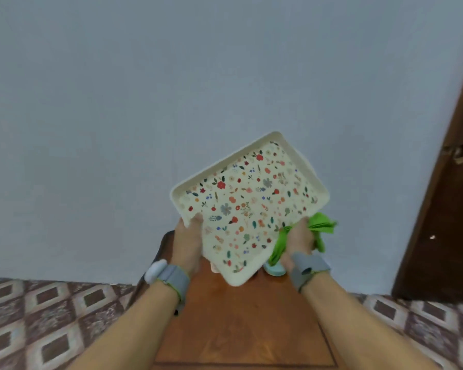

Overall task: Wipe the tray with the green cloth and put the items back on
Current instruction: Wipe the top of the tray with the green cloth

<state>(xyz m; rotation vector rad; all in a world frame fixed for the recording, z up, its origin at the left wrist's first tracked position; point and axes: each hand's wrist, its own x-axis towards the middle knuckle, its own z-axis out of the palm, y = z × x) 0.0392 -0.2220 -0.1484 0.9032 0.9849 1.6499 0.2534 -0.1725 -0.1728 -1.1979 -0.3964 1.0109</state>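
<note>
We see a reddish-brown wooden table [241, 324] standing against the pale wall, on a floor [46, 324] of patterned brown and white tiles. At its far end a light blue thing [274, 270] and a pinkish thing [213, 267] rest on the wood, both mostly hidden.

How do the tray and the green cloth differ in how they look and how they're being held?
The tray is stiff, flat and cream with small printed flowers; the green cloth is plain bright green, soft and bunched up. The left hand grips the tray by one edge, tilted up above the wooden table; the right hand clutches the cloth crumpled against the tray's other edge. Both are held off the table.
</note>
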